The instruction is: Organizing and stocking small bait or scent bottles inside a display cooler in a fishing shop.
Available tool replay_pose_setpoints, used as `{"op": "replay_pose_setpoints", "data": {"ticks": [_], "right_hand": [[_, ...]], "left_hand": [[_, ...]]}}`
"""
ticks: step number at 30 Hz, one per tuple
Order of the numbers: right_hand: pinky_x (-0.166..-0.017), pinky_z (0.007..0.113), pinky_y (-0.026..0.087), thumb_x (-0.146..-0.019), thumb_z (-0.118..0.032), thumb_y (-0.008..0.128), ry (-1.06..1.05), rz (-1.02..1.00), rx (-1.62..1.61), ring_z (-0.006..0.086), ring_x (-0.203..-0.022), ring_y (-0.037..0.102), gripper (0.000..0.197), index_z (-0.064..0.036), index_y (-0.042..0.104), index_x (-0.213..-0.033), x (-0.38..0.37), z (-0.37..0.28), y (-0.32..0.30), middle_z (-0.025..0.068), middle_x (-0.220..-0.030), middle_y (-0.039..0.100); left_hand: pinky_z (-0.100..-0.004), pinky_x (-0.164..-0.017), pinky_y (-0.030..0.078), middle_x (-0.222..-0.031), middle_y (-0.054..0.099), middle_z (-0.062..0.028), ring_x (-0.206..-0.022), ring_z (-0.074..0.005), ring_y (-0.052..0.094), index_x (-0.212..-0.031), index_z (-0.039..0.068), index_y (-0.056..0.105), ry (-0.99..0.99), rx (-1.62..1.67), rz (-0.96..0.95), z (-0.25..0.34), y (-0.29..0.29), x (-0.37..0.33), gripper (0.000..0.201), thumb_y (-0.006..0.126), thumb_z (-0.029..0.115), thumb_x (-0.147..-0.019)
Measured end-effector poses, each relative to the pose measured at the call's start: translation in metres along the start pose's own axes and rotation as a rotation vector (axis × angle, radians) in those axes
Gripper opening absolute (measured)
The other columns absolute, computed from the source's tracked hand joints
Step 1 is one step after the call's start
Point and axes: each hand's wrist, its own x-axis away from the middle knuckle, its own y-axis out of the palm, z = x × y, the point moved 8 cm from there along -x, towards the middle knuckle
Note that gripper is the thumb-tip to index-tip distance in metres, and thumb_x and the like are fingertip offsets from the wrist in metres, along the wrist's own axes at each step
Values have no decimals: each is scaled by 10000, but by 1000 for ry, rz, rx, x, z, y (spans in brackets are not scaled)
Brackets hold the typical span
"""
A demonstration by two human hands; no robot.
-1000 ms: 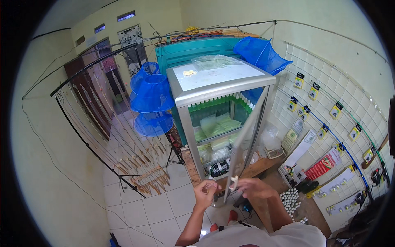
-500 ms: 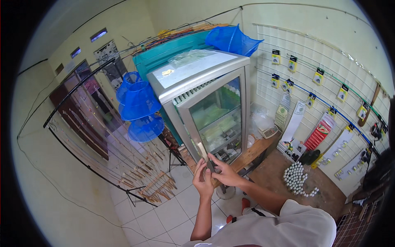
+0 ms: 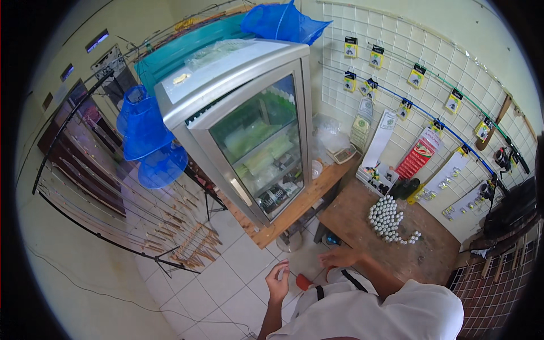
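A glass-doored display cabinet (image 3: 258, 141) with a silver frame stands in front of me, its door nearly closed with a dark gap along the upper edge. The pale door handle (image 3: 241, 192) sits low on the left side of that door. Both hands are apart from it, lower down. My left hand (image 3: 277, 282) hovers over the tiled floor, fingers loosely curved and spread, with nothing seen in it. Close to the brown table's near edge is my right hand (image 3: 340, 258), fingers stretched to the left, apparently holding nothing. Behind the glass are shelves with pale-green packs and small dark boxes.
The cabinet stands on a wooden bench (image 3: 272, 229). At right, a brown table (image 3: 340, 218) bears a cluster of small white-topped pieces (image 3: 388, 218). Blue net baskets (image 3: 148, 133) and a rack of rods (image 3: 192, 249) stand left. A wall grid (image 3: 391, 85) holds hanging packets.
Both hands have let go of the cabinet door at its handle and dropped toward my body. The door now sits closer to the frame. My view has shifted right and down.
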Motion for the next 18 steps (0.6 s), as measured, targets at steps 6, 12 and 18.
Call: {"op": "replay_pose_setpoints", "data": {"ticks": [6, 12, 18], "right_hand": [[-1059, 302, 430, -1002, -470, 583, 113, 57, 0, 190, -1196, 615, 643, -20, 512, -1456, 42, 49, -13, 91, -1286, 684], [-1055, 298, 431, -999, -397, 628, 60, 290, -228, 176, -1187, 617, 563, -2, 574, -1396, 98, 64, -44, 76, -1251, 700], [-990, 297, 481, -973, -254, 695, 44, 491, -560, 133, -1128, 633, 488, 13, 592, -1368, 164, 118, -67, 71, -1195, 715]], "left_hand": [[-352, -1028, 479, -1239, 700, -164, -1174, -260, 658, -1098, -4, 719, 29, -257, -234, 17, 37, 2, 210, 719, 45, -894], [-369, -1053, 463, -1287, 680, -159, -1219, -286, 641, -1131, 15, 725, 183, -370, -356, 59, 116, -18, 282, 748, 71, -855], [-378, -1055, 463, -1288, 677, -163, -1225, -294, 636, -1159, 23, 715, 224, -374, -512, 72, 224, -9, 300, 746, 90, -869]]}}
